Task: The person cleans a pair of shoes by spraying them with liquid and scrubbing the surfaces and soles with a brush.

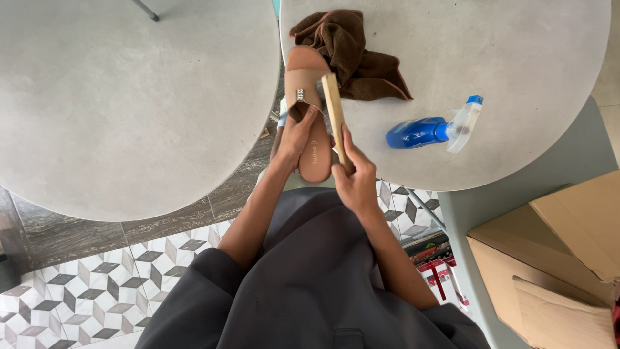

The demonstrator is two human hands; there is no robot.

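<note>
Sandal (309,123) front and centre, tan-pink with a broad strap and a small metal buckle, sitting in the middle of the frame just over the near edge of the right-hand round bench (516,58). Your left hand (296,136) has it, thumb and fingers wrapped around the narrow middle of the sole, grip clenched on the sandal, footbed facing up at you. Just beside it, your right hand (354,181) is closed around the lower end of a flat wooden brush (336,116), held edge-on and running up along the right side of the sandal, its top end level with the strap; whether it is touching the strap, you cannot tell from here.

Directly above the sandal's toe, a crumpled brown cloth (361,58) lies on the bench, touching or just behind the toe. To the right of the brush, a blue spray bottle (426,131) with a clear trigger head lies on its side on the bench, well apart from your hands.

A second round grey bench (129,97) fills the upper left of the frame. Your dark grey sleeves and lap take the bottom centre, patterned floor tiles (97,284) lower left, and open cardboard boxes (568,258) lower right.
</note>
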